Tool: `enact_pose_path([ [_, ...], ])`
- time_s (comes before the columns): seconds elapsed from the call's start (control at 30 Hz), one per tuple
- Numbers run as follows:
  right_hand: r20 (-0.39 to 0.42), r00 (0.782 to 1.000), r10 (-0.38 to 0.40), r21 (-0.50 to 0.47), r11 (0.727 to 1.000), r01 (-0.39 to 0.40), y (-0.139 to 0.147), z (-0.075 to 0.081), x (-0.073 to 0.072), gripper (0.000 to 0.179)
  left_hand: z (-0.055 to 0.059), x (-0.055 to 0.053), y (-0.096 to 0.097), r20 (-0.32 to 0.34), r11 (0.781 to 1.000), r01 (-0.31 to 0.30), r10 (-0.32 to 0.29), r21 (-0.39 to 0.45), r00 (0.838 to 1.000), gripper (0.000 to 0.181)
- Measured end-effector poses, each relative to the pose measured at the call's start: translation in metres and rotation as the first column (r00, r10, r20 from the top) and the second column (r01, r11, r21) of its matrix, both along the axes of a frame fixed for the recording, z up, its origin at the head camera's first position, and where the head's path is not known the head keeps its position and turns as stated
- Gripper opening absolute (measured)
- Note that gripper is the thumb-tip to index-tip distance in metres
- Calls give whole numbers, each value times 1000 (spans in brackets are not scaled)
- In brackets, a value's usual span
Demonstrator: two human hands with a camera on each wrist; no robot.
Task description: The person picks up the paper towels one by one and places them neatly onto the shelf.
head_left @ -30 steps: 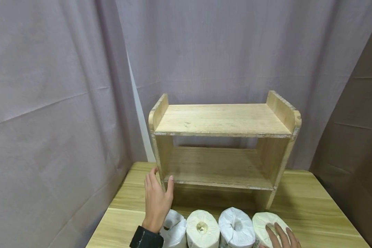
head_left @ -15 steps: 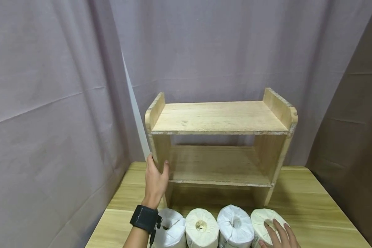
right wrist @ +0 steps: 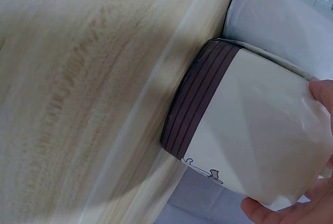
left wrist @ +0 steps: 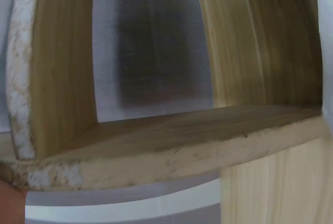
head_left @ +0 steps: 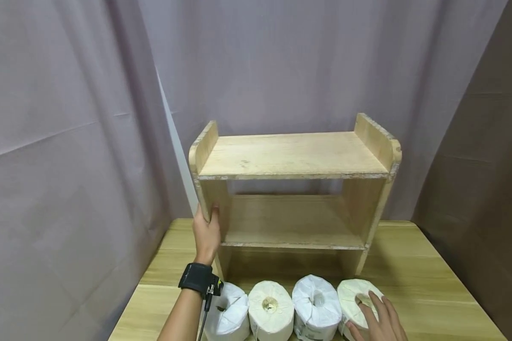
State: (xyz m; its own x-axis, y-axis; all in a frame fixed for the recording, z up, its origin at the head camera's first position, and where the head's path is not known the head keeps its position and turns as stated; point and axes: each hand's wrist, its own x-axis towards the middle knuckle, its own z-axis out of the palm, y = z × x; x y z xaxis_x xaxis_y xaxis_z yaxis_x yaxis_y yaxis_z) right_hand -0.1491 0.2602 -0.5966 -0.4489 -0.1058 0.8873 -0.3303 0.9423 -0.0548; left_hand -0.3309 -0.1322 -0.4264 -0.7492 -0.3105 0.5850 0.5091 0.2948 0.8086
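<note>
A two-tier wooden shelf (head_left: 290, 222) stands upright on the table. My left hand (head_left: 206, 237) holds its left side panel, thumb on the inner face and fingers on the outer face, partly hidden. The left wrist view shows the panel's worn edge (left wrist: 156, 167) close up, with only a sliver of the hand. In front of the shelf, several wrapped toilet paper rolls stand in a row, white (head_left: 228, 310) and cream (head_left: 271, 308) by turns. My right hand (head_left: 384, 319) grips the top of the rightmost cream roll (right wrist: 260, 125), which has a brown striped band near its base.
The wood-grain table (head_left: 431, 284) extends to both sides of the shelf. Grey curtains (head_left: 281, 66) hang behind and at the left, and a darker cloth (head_left: 473, 189) hangs at the right. A cable (head_left: 205, 315) runs down from the left wrist's camera.
My left hand has slid upward along the shelf's left panel and taken hold around its edge. My right hand stays at the rightmost roll. The head view has shifted slightly.
</note>
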Motion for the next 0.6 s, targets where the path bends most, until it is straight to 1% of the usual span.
enact_pose_path([
  [0.1,71,997,1,-6,1000,0,-2,11,-8,81,10,-4,-2,-23,999,-40,41,12,999,25],
  [0.2,144,989,-8,-14,1000,10,-4,18,-12,84,16,-6,-5,-55,997,-81,80,-7,995,23],
  [0.27,156,988,-15,-14,1000,17,-5,19,-15,86,17,-7,-7,-74,995,-95,93,-33,993,23],
  [0.37,90,996,3,-18,1000,-1,-4,14,-17,83,14,-7,-10,-87,990,-107,100,-87,991,23],
  [0.47,-10,1000,25,-11,1000,-25,-2,4,-19,80,5,-5,-9,-96,983,-130,118,-133,988,20],
  [0.5,-32,999,28,-6,1000,-28,0,0,-19,79,2,-5,-9,-99,981,-132,119,-141,988,18],
  [0.6,-61,998,29,-13,999,-30,5,-8,-21,81,-4,-3,-4,-119,977,-134,115,-165,986,16],
])
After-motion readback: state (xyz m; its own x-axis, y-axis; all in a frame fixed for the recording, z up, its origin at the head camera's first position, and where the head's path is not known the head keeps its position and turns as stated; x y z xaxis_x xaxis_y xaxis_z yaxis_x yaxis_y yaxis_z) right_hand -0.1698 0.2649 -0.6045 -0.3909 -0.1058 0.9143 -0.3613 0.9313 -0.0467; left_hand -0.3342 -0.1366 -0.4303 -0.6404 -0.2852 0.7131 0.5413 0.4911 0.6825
